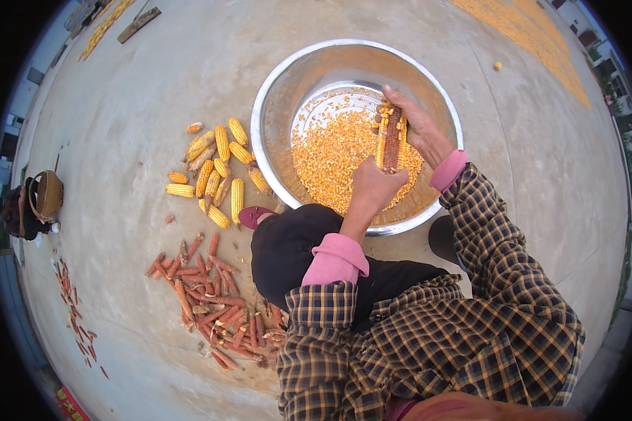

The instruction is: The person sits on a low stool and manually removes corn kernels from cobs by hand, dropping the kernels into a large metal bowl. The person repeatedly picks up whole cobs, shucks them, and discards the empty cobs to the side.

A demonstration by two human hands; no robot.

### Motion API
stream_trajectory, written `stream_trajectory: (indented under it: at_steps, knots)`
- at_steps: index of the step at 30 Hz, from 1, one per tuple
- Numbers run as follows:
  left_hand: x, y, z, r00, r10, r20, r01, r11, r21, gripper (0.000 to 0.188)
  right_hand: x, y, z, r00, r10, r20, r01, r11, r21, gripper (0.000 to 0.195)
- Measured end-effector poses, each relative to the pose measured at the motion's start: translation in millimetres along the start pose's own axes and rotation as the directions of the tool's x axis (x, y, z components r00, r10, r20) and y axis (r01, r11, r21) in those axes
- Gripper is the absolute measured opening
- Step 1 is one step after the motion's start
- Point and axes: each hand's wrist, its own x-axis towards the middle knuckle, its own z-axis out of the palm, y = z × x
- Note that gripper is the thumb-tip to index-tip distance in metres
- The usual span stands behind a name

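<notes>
A partly shelled corn cob (393,138), its reddish core bare along the middle between rows of yellow kernels, is held between both hands over a wide metal basin (275,100). My left hand (380,184) grips the cob's near end. My right hand (415,118) holds its far end from the right side, thumb pointing up and away. Loose yellow corn kernels (332,150) cover much of the basin's bottom, with scattered ones towards its far side. The fingers on the cob's underside are partly hidden.
Unshelled corn ears (222,143) lie on the concrete left of the basin. Nearer is a heap of bare red cobs (210,305). A wicker basket (49,194) stands far left, and a wooden board (139,24) lies far off. Kernels are spread (532,37) at the upper right.
</notes>
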Motion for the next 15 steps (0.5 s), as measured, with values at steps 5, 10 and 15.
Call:
stream_trajectory:
  at_steps: [5, 10, 15]
  knots:
    - [-6.6, 7.4, -3.0, 0.99, -0.105, 0.093, 0.121, 0.972, -0.199, 0.031, -1.9, 0.7, 3.5, 0.998, -0.069, 0.006, 0.069, 0.997, -0.038, 0.025]
    - [-9.9, 18.2, -20.7, 0.903, -0.191, 0.385, 0.393, 0.731, -0.558, 0.025, -3.8, 9.0, 9.9, 0.979, -0.199, 0.043, 0.198, 0.98, 0.023, 0.029]
    - [-11.3, 14.8, -25.9, 0.883, -0.118, 0.453, 0.406, 0.674, -0.617, 0.025, -6.4, -5.3, -0.6, 0.986, -0.04, 0.16, -0.011, 0.951, 0.308, 0.019]
